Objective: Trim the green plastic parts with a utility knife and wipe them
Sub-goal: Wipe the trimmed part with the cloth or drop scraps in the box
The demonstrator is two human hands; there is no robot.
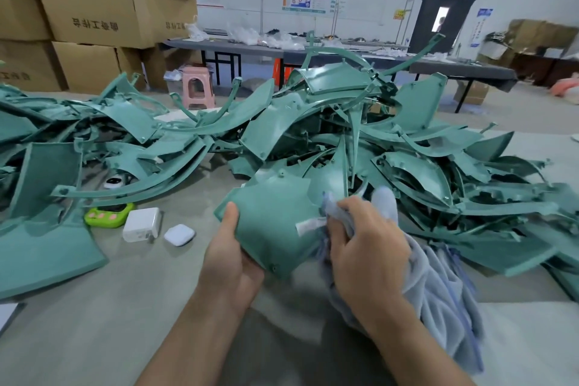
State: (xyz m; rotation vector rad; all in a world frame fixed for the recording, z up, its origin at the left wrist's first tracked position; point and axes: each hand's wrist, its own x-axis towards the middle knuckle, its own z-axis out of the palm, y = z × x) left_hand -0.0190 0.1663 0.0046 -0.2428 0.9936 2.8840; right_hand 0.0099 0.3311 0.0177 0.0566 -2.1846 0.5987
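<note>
My left hand (230,255) grips the near left edge of a curved green plastic panel (272,216), thumb on its top face. A small white label sits on the panel near its right edge. My right hand (366,244) holds a bunched grey-blue cloth (438,285) against the panel's right side; the cloth trails down to the table. Behind lies a big heap of green plastic parts (344,135). No utility knife is visible.
On the grey table (94,307) lie a white charger block (141,224), a white earbud case (179,234) and a lime-green gadget (108,213). More green panels (40,229) spread at left. Cardboard boxes (91,16), a pink stool (197,88) and long tables stand behind.
</note>
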